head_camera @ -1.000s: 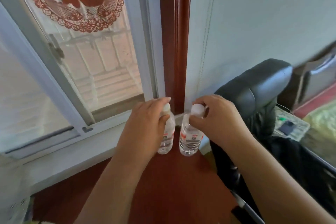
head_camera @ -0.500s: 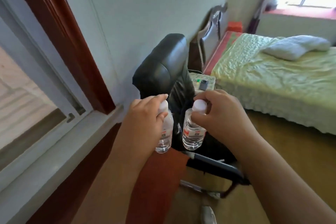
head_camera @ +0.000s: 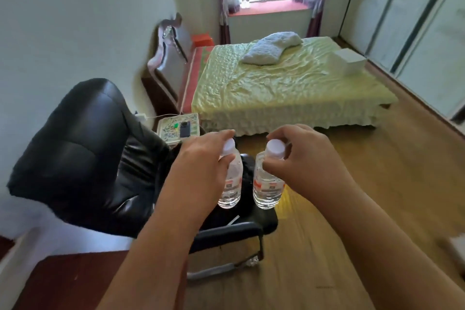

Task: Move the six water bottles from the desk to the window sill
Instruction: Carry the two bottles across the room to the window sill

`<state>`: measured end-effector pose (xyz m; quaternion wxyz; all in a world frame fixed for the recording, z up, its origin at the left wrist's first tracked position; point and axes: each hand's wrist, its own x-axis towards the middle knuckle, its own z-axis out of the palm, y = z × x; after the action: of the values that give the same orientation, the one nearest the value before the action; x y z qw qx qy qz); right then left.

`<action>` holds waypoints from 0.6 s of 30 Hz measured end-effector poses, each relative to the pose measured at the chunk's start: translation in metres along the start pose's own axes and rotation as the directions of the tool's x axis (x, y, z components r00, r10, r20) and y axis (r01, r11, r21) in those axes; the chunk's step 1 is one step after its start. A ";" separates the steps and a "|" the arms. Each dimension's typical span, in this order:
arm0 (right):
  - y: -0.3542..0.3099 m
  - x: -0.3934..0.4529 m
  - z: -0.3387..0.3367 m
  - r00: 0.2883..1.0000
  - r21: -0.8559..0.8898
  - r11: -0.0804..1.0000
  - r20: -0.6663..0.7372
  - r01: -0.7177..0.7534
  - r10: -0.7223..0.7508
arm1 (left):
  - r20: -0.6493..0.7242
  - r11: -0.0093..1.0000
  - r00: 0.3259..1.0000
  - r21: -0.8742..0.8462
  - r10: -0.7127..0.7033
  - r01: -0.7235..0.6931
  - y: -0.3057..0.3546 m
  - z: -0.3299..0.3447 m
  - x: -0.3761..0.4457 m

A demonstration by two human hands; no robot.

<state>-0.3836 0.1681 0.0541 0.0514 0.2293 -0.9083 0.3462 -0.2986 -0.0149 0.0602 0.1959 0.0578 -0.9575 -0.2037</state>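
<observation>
Clear plastic on both sides: the left hand (head_camera: 201, 158) grips the neck of one small clear water bottle with a white cap (head_camera: 230, 178), and the right hand (head_camera: 304, 158) pinches the neck of its twin, a second clear white-capped bottle (head_camera: 268, 181). Both hang upright in mid-air, just beside each other, over the near black leather office chair (head_camera: 83, 148). Big change from a second ago: back then the view faced the sliding window and the bottles hovered low over the dark red desk top; now the head has swung right into the room and the desk (head_camera: 63, 282) is only a sliver at the near left. Far across, past the green quilted bed (head_camera: 289, 85), sits the red window sill (head_camera: 271, 7), and what look like two small bottles (head_camera: 245, 1) stand at its left end, though too small to be sure. I'd judge this the carry of a second pair, with the walk round the bed ahead.
</observation>
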 end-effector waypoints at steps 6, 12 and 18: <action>0.068 -0.004 -0.063 0.988 -0.090 0.992 -0.135 -0.093 0.081 | 0.030 0.988 0.993 -0.105 0.115 -0.111 0.074 0.056 0.043; 0.122 -0.016 -0.109 0.937 -0.092 0.965 -0.278 -0.246 0.212 | 0.104 0.946 0.958 -0.213 0.269 -0.242 0.133 0.099 0.076; 0.145 -0.036 -0.135 0.839 -0.074 0.899 -0.398 -0.432 0.371 | 0.190 0.876 0.877 -0.299 0.442 -0.377 0.171 0.135 0.109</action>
<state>-0.4256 0.3652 0.0587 0.1679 -0.0419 -0.9342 0.3121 -0.4578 0.1694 0.0561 0.1173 -0.1996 -0.9307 -0.2833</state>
